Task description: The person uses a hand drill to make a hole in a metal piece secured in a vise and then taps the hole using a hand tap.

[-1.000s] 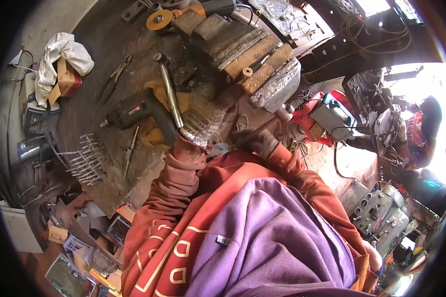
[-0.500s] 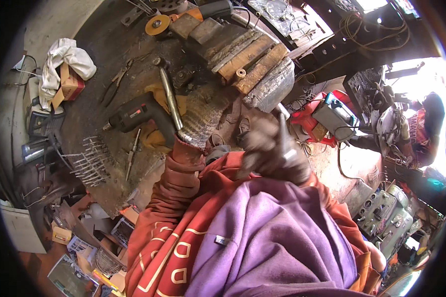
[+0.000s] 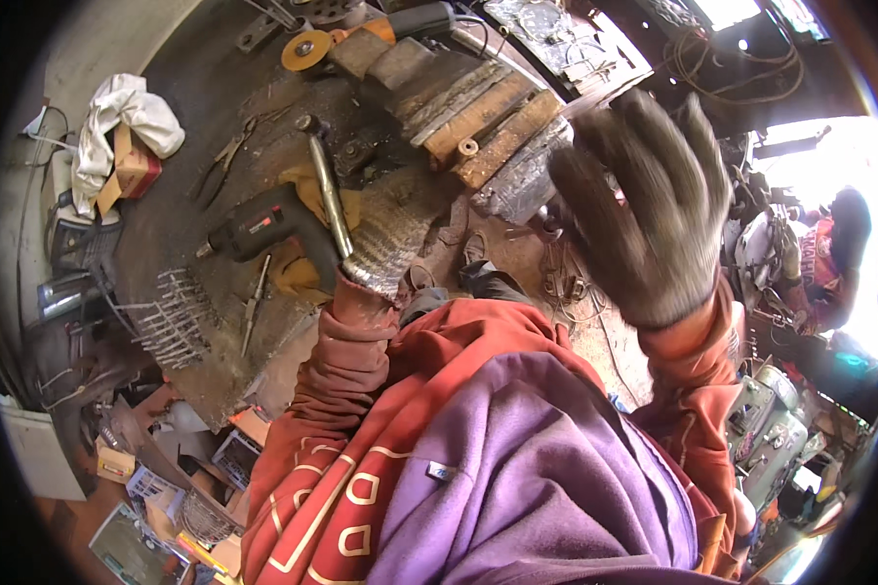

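Note:
My right hand (image 3: 644,219), in a dark work glove, is raised to the right of the vise (image 3: 527,175) with its fingers spread and nothing in them. My left hand (image 3: 390,234), in a grey knit glove, lies low over the bench, left of the vise; its fingers are hard to make out against the dark surface. Beside its wrist lies a shiny metal bar with a knobbed end, like a hammer (image 3: 330,195). A black power drill (image 3: 259,232) rests next to that. Wooden blocks (image 3: 502,136) sit at the vise jaws, with a small round bushing (image 3: 468,147) on them.
An orange angle grinder (image 3: 361,37) with a yellow disc lies at the back. Pliers (image 3: 226,161), a thin pen-like tool (image 3: 257,302) and a rack of metal rods (image 3: 176,317) are on the bench. A green-grey machine (image 3: 766,424) stands right; a person (image 3: 829,253) is beyond.
My right hand has swung up and right from in front of my body, its fingers now spread. My left hand has stayed nearly in place.

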A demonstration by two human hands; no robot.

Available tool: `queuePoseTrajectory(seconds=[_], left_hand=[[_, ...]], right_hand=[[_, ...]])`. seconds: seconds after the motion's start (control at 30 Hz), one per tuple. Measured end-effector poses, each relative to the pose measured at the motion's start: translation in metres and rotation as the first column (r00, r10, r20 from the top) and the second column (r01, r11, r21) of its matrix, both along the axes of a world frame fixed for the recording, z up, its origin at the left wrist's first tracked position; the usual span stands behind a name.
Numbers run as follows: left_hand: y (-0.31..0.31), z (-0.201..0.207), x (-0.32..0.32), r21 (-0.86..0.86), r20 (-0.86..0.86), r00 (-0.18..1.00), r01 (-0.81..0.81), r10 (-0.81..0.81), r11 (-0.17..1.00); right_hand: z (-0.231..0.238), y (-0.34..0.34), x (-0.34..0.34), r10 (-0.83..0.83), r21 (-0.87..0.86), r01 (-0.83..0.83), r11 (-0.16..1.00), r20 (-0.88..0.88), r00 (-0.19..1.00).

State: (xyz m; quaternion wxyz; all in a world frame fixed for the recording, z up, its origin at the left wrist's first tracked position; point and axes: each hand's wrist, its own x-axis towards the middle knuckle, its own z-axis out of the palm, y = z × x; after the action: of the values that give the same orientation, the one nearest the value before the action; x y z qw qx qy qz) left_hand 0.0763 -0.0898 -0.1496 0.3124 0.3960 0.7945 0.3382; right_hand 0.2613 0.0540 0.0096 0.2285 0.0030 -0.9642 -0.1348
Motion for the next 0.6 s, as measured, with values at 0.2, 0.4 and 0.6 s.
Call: queuePoseTrajectory(seconds=[0.2,0.4,0.6], left_hand=[[-0.023,-0.002,0.008,0.227,0.196,0.969,-0.193,0.150,0.955],[-0.020,0.009,0.013,0.172,0.788,0.584,-0.513,0.195,0.841],[-0.024,-0.014,0.019,0.254,0.697,0.696,-0.461,0.170,0.850]], right_hand=[[-0.052,0.077,-0.010,0.105,-0.390,-0.003,0.921,0.242,0.965],[-0.168,0.042,0.027,-0.246,-0.981,0.172,-0.084,0.188,0.951],[-0.311,-0.010,0.081,-0.093,-0.996,0.073,-0.050,0.077,0.993]])
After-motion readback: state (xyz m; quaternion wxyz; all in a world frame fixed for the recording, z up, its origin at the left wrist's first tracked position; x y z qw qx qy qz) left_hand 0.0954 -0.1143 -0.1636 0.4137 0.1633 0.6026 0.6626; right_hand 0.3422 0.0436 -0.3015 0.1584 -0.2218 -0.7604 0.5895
